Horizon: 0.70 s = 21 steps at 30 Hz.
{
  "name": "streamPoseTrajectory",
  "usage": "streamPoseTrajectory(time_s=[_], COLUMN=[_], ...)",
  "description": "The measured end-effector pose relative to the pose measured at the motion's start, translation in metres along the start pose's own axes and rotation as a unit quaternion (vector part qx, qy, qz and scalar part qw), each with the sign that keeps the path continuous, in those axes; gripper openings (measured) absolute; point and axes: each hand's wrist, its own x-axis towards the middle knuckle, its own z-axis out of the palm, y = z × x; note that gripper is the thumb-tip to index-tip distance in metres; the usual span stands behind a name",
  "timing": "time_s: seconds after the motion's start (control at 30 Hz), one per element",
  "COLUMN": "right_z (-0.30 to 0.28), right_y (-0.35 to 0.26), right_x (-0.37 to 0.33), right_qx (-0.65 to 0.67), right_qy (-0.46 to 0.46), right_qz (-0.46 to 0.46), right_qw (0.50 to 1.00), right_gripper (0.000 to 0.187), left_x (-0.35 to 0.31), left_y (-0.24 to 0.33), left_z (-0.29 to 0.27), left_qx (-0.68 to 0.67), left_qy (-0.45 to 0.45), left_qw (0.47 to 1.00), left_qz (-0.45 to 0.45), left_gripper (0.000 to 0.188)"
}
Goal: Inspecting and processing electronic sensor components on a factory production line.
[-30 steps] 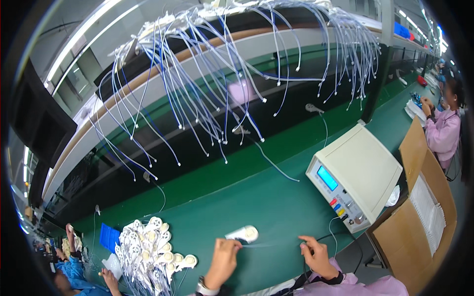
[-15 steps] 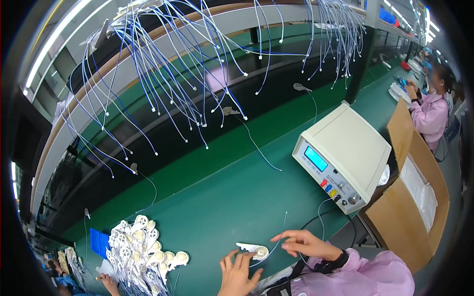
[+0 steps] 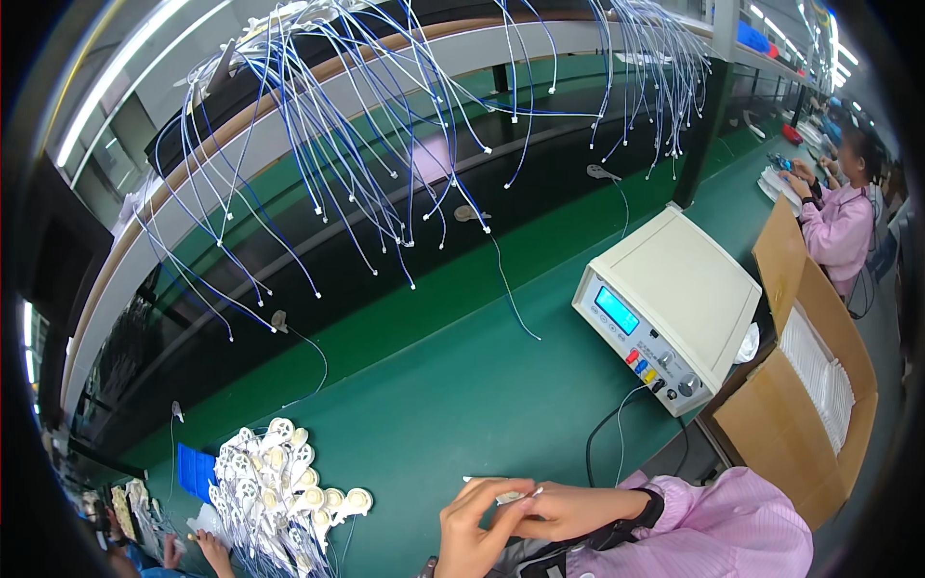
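Close together at the front edge of the green bench are my left hand (image 3: 472, 525) and my right hand (image 3: 573, 511). A white plastic piece with a thin wire lead (image 3: 511, 497) is gripped by the left fingers, which hide most of it. The fingertips of my right hand pinch at the same spot; what lies between them is hidden. To the left is a pile of similar white pieces (image 3: 279, 482) with round discs and blue and white wires.
A beige test meter (image 3: 674, 270) with a lit blue screen stands right, with cables plugged in front. Beside it is an open cardboard box (image 3: 780, 414) of white items. Connector wires (image 3: 376, 193) hang from the shelf above. A blue tray (image 3: 196, 472) lies left; co-workers sit at both sides.
My right hand has moved left to meet my left hand. The white piece that lay on the bench beneath my left fingers is now held and mostly covered by the hands.
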Motion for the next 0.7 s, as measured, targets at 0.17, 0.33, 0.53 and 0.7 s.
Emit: streamPoseTrajectory(time_s=[0.17,0.33,0.53,0.7], right_z=[-0.004,-0.015,-0.021,-0.02], right_y=[0.0,-0.015,-0.019,-0.021], right_x=[0.005,-0.004,-0.003,-0.003], right_qx=[-0.045,-0.076,-0.083,-0.085], right_qy=[-0.039,0.118,0.243,0.227], right_qz=[0.085,0.102,-0.028,-0.037], right_qw=[0.995,0.985,0.966,0.97], right_gripper=[0.02,0.022,0.019,0.019], left_x=[-0.002,-0.009,-0.004,-0.005], left_y=[-0.003,-0.003,0.002,0.004], left_z=[0.01,0.008,0.002,0.003], left_qx=[-0.196,-0.242,-0.248,-0.254], left_qy=[0.065,0.123,0.114,0.108], left_qw=[0.967,0.941,0.937,0.931], left_qz=[-0.149,-0.202,-0.22,-0.238], left_gripper=[0.015,0.004,0.005,0.005])
